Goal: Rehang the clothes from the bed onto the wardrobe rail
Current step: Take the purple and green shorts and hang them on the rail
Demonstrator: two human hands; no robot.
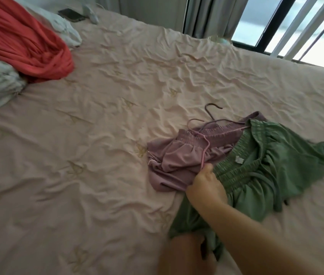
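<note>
From the head view, I saw two garments lying on the bed: a mauve dress on its hanger, and a green dress overlapping its right edge. The right hand reached in from the lower right and sat where the two meet, fingers curled down on the mauve hem beside a pink strap — pinching, I judged, though the fingertips were hidden. The left hand was at the bottom edge, gripping the green fabric's lower end. The hanger's hook pointed away from me, up the bed, well beyond the right hand — so the mauve dress ran lengthwise from hand to hook, and the right hand was nearer it.
</note>
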